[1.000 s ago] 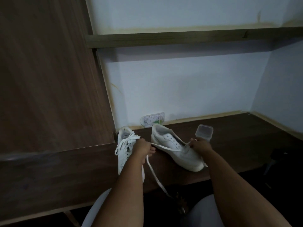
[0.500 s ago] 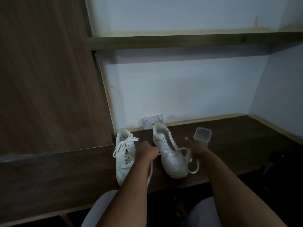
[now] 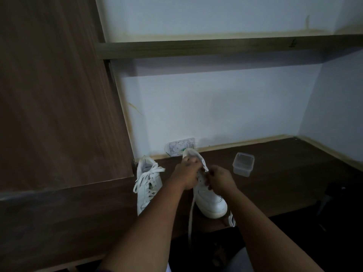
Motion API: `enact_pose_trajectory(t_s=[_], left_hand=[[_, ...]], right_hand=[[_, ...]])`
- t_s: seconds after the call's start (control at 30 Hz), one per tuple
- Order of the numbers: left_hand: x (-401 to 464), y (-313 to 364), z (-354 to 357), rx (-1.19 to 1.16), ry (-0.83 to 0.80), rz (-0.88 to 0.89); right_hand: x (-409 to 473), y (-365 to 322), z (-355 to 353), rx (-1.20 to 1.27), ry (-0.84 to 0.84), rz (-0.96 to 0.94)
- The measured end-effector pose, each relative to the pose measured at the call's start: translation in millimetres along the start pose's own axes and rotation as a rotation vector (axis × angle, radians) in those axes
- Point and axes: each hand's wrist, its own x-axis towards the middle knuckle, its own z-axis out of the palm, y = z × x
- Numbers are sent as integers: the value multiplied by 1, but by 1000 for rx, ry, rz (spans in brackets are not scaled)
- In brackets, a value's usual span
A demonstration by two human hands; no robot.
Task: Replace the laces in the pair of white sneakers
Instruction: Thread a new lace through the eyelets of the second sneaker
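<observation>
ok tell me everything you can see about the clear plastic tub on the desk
The clear plastic tub is small and squarish with rounded corners and a thicker rim, translucent, looking empty as far as the dim light shows. It stands upright on the dark wooden desk, right of the sneakers and near the wall. Nothing touches it.

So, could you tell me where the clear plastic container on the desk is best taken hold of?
Take the clear plastic container across two opposite side walls, coming from above. It stands upright on the desk with bare wood all round, and it looks squat with straight sides, so a top-down grip should seat well.
</observation>
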Motion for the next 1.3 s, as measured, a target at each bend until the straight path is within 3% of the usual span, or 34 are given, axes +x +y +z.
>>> enact_pose_trajectory(t_s=[0.1, 0.27, 0.37, 0.57, 0.73, 0.93, 1.13, 1.3], left_hand=[[6, -4, -6, 119, -38, 44], [15, -12, -3, 136, -125, 81], [19, -14, 0, 34, -172, 77], [22, -13, 4, 108, -206, 74], [23, -17, 6, -34, -154, 50], [21, -29, 4, -324, -61, -25], [22, -21, 6, -162, -147, 27], [22, -22, 4, -229, -135, -1]], right_hand=[[2, 6, 0, -190, 13, -17], [-1, 11, 4, 57, 59, 70], [-1, 11, 12, 3, 64, 111], [-4, 8, 18, -98, 85, 145], [-11, 8, 14, -40, 269, 51], [-16, 7, 22, -20, 143, 59], [-14, 2, 25, 15, 202, 115], [-14, -1, 29, 10, 206, 112]])
